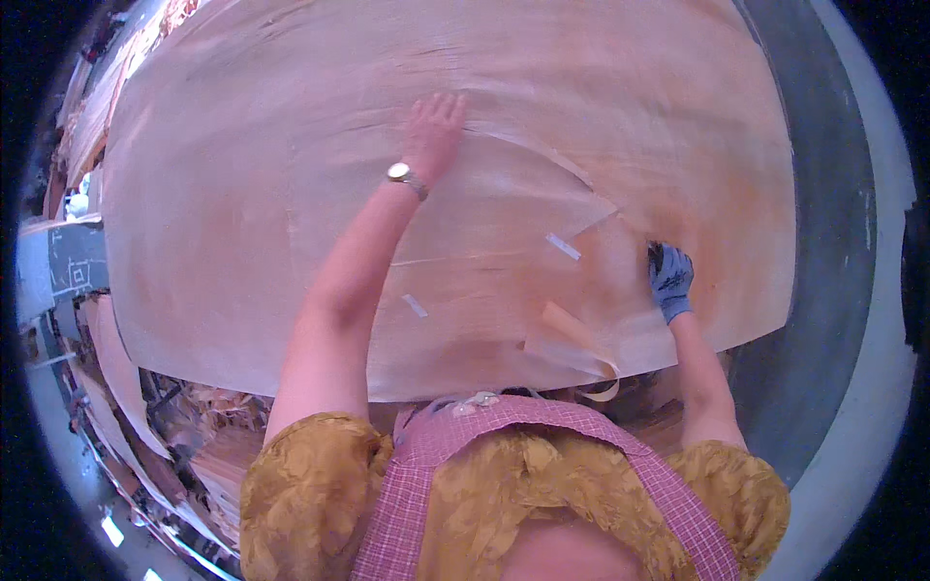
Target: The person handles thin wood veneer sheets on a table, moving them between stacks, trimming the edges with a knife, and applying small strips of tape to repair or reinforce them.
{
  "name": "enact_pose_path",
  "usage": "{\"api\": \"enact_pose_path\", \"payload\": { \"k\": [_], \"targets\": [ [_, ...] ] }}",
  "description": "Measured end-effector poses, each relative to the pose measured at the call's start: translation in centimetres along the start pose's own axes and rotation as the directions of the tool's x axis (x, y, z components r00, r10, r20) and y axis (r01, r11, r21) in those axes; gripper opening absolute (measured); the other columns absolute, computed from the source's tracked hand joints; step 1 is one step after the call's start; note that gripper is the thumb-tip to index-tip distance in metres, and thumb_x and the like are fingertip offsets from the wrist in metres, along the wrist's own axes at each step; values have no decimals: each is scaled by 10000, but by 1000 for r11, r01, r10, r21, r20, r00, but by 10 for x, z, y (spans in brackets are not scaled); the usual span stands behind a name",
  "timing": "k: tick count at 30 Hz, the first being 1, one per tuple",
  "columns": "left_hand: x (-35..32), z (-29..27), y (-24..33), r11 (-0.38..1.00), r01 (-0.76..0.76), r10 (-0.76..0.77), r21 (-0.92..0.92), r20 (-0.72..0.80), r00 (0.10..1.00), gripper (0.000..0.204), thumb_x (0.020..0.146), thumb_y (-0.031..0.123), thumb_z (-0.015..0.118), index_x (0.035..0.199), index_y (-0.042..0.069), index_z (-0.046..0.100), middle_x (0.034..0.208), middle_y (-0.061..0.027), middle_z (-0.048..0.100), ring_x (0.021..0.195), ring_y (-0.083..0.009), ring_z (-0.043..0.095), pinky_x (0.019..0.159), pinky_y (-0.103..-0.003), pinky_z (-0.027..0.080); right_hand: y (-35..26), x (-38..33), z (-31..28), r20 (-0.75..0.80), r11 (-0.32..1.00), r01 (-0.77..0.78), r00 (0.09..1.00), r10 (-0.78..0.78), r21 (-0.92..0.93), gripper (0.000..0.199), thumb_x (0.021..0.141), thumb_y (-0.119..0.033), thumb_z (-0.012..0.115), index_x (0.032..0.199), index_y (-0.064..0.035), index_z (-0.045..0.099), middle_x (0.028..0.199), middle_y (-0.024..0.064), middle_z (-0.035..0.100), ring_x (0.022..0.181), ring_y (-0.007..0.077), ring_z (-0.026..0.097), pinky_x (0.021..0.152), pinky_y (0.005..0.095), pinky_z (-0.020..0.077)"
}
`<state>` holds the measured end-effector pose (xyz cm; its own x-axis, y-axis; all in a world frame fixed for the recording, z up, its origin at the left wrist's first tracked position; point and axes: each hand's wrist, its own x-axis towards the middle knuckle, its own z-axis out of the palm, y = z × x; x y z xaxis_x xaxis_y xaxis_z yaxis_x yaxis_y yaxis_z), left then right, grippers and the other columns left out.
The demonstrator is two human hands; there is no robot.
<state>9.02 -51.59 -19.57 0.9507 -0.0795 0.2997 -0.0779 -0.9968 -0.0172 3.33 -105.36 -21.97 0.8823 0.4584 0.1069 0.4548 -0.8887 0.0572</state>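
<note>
A large sheet of thin wood veneer (223, 213) is spread before me, pinkish-tan with orange patches. My left hand (433, 136), bare with a watch on the wrist, lies flat on it with fingers stretched out, beside the left end of a long split with raised edges (552, 155). My right hand (670, 279), in a blue-grey glove with dark fingers, rests on the sheet right of the split. Its fingers are curled; whatever they may hold is hidden. Two short pale strips of tape (563, 246) lie on the veneer.
A loose veneer piece (572, 334) and a curled strip (603, 392) lie at the sheet's near edge. Veneer scraps (223, 412) are heaped at the lower left. A blue-grey beam (73, 259) stands at the left. A dark grey surface (833, 194) borders the right.
</note>
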Motion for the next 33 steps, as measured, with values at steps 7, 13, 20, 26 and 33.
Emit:
{"api": "enact_pose_path", "payload": {
  "k": [7, 13, 20, 26, 33],
  "targets": [
    [30, -17, 27, 985, -133, 110, 107, 200, 974, 244, 846, 117, 566, 1071, 89, 654, 992, -51, 664, 1064, -236, 596, 1074, -477, 359, 6, -2, 2, -46, 998, -3, 999, 6, 58, 193, 853, -194, 612, 1026, -108, 608, 933, 95, 638, 862, 311, 606, 765, 432, 476],
    [-37, -107, -45, 977, 8, 14, 213, -103, 995, 147, 826, 110, 588, 946, 115, 672, 1003, -63, 663, 1045, -253, 602, 1018, -456, 392, -4, 12, -6, -81, 993, 28, 997, -18, 118, 163, 875, -173, 581, 1022, -120, 629, 922, 114, 652, 873, 320, 619, 763, 440, 488],
    [-566, -272, -187, 448, 788, -829, 422, -134, 543, 174, 894, 81, 534, 1018, 49, 653, 876, -162, 681, 848, -345, 654, 699, -476, 491, -9, 22, -1, 65, 975, -48, 997, 34, 217, 260, 928, -214, 520, 1141, -115, 630, 1032, 154, 665, 907, 361, 636, 779, 460, 505],
    [-750, -337, -108, 138, 885, -937, 445, 349, -29, 330, 882, 284, 564, 1083, 31, 631, 1049, -202, 646, 999, -374, 616, 820, -511, 481, -5, 42, 7, 266, 919, -185, 960, 93, 348, 410, 1005, -211, 416, 1382, -57, 459, 1348, 159, 538, 1164, 300, 573, 944, 364, 469],
    [-648, -330, -353, 274, 902, -961, -333, -64, 269, 441, 835, 353, 674, 1097, -1, 653, 1058, -196, 678, 1000, -301, 653, 868, -397, 498, -78, 95, -15, -255, 415, 146, 942, 219, 898, 459, 1019, -133, 425, 1460, -21, 362, 1456, 77, 463, 1204, 188, 547, 982, 270, 435]
  ]
}}
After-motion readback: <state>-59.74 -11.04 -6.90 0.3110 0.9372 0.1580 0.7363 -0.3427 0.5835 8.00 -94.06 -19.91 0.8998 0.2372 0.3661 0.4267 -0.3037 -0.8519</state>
